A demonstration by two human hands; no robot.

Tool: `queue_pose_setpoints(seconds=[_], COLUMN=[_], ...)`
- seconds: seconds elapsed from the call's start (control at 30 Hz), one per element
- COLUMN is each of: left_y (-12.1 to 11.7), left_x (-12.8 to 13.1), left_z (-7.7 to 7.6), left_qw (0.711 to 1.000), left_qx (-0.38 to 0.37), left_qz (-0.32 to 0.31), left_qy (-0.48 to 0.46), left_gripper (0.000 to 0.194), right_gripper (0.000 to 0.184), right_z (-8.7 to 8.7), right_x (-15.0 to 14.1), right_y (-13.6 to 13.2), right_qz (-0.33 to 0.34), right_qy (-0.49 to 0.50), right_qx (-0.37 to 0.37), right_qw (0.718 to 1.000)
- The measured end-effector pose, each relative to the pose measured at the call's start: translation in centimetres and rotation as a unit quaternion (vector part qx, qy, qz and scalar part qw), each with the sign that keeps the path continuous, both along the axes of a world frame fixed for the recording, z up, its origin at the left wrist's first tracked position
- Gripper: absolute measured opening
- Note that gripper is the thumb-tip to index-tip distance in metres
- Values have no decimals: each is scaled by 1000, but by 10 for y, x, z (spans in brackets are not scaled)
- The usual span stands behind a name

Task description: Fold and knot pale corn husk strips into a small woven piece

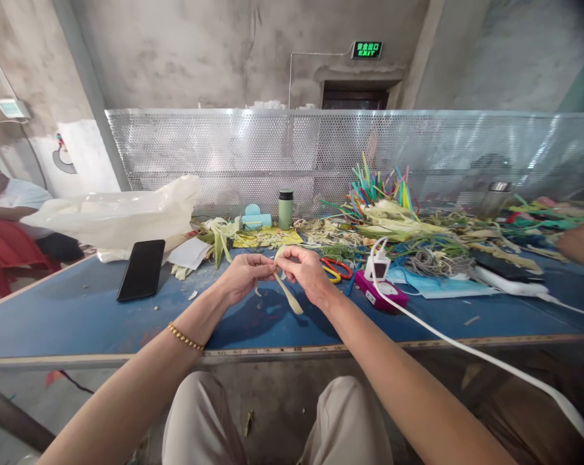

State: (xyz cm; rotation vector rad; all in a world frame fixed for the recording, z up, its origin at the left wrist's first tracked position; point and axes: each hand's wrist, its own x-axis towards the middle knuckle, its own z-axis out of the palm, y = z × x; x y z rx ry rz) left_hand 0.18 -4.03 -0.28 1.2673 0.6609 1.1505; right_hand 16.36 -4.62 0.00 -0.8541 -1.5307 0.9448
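Above the blue table (79, 323), both of my hands meet at a pale strip of corn husk (291, 298). My left hand (246, 274) pinches near its upper end, fingertips almost touching those of the other hand. From the right side, my right hand (304, 271) grips the same husk between thumb and fingers. One end of the strip hangs down below the right fingers, and a bit of it curls up above them. The exact spot where the fingertips press is too small to make out.
A black phone (141, 270) lies left, beside a plastic bag (117, 213). Behind stands a green bottle (285, 212). Scissors (338, 270), a purple power socket (376, 294) with a white cable, and piled husks (398, 219) are right. Another person's hand (583, 245) shows far right.
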Motion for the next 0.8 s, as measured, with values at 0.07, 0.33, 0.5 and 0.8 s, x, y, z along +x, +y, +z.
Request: queue_pose_setpoints(seconds=[0.07, 0.33, 0.5, 0.8], left_y=[0, 2, 3, 5], left_x=[0, 0, -3, -1], left_z=[0, -4, -1, -8], left_qw=[1000, 999, 997, 998], left_qx=[-2, 1, -38, 36], left_qz=[-5, -20, -65, 15], left_qy=[7, 27, -11, 41], left_gripper=[25, 22, 22, 23], right_gripper=[19, 18, 31, 22], right_z=[0, -2, -5, -9], right_x=[-1, 0, 3, 9], right_y=[0, 3, 7, 10], right_qz=[-5, -19, -6, -57], right_qy=[0, -29, -75, -171], right_qx=[11, 38, 12, 51], right_qw=[1000, 999, 997, 982])
